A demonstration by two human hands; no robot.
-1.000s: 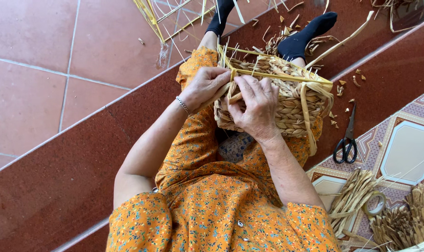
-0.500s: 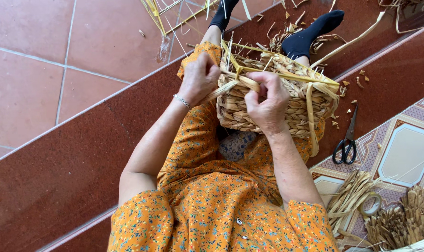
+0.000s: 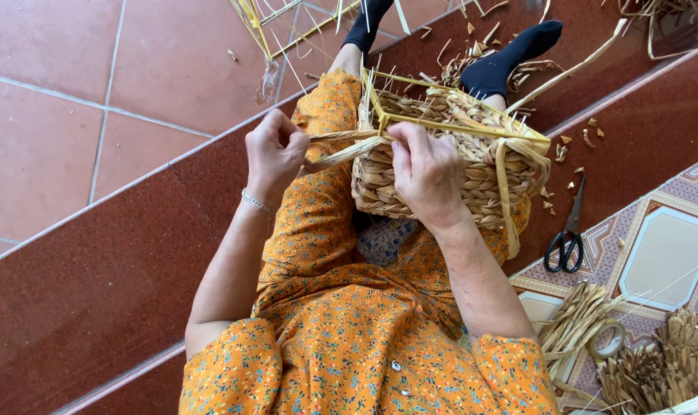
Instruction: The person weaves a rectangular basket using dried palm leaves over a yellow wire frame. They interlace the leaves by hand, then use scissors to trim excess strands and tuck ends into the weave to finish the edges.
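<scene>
Head view, looking down at a seated person in an orange flowered dress (image 3: 341, 338). A woven basket (image 3: 449, 169) rests on the lap, its rim edged by a yellow frame (image 3: 457, 123) from which thin stakes stick up. The left hand (image 3: 274, 154) is clenched around a flat straw strand (image 3: 341, 146), pulled out sideways from the basket's near corner; a thin bracelet (image 3: 255, 202) circles that wrist. The right hand (image 3: 426, 173) lies against the basket's side wall, fingers (image 3: 403, 138) pinching the same strand where it meets the rim, so both hands grasp one strand, with the basket between and just beside them. Another pale strand (image 3: 506, 200) hangs loose down the basket's right side. Two feet in black socks (image 3: 510, 58) extend beyond the basket, among straw scraps (image 3: 572, 150) scattered on the dark red floor (image 3: 95, 284). Black scissors (image 3: 566, 238) lie closed on the floor near the basket's right side, apart from it. Bundles of dried straw (image 3: 649, 369) and a roll of tape (image 3: 606, 338) lie on patterned tiles (image 3: 672, 246) at lower right.
</scene>
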